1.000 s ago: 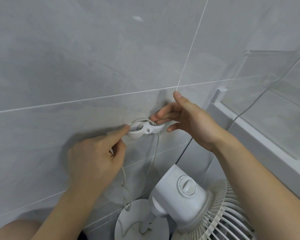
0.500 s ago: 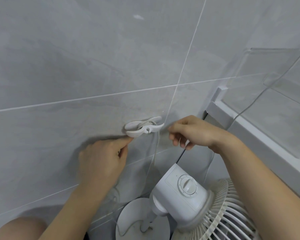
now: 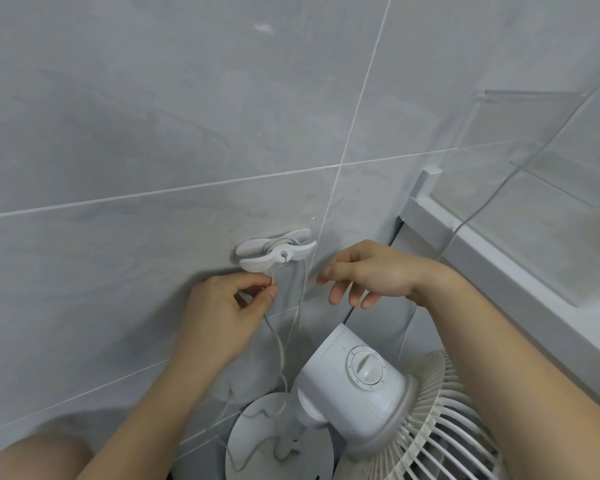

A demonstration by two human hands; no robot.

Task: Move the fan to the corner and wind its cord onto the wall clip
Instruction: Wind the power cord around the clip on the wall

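A white wing-shaped wall clip (image 3: 274, 252) sticks out from the grey tiled wall, with turns of thin white cord (image 3: 280, 344) around its middle. My left hand (image 3: 227, 306) is just below the clip, thumb and forefinger pinched on the cord where it leaves the clip. My right hand (image 3: 364, 271) hovers to the right of the clip, fingers loosely curled and apart, holding nothing that I can see. The white fan (image 3: 357, 379) stands below by the wall, dial on top, grille at lower right. Slack cord lies on its round base (image 3: 257, 441).
A grey ledge (image 3: 499, 268) with a glass panel runs along the right, close to my right forearm. A second thin wire (image 3: 492, 199) hangs down over the glass. My knee (image 3: 32, 455) shows at the bottom left. Grey tiles fill the wall.
My left hand has gone from pointing under the clip to pinching the cord below it. My right hand has moved down from the clip's right wing and loosened its fingers.
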